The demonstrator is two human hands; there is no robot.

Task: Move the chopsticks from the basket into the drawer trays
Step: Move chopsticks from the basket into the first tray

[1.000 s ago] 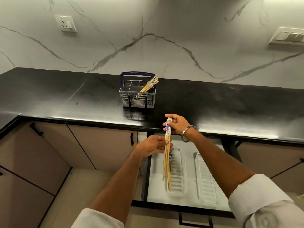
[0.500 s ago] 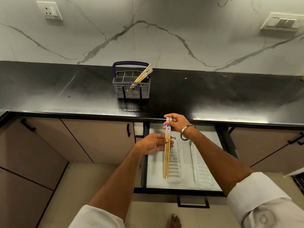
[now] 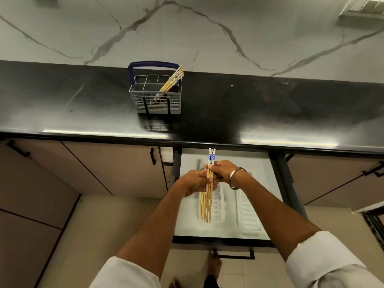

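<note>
White rolled sleeves [image 3: 324, 265], bare forearms, metal bangle [image 3: 236, 178] on the right wrist.

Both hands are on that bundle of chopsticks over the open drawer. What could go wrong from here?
1. The bundle of chopsticks is held only near its top by the left hand and right hand; loose sticks might slip or fan out and miss the left tray.
2. More chopsticks lean in the basket, so it could tip when they are pulled.
</note>
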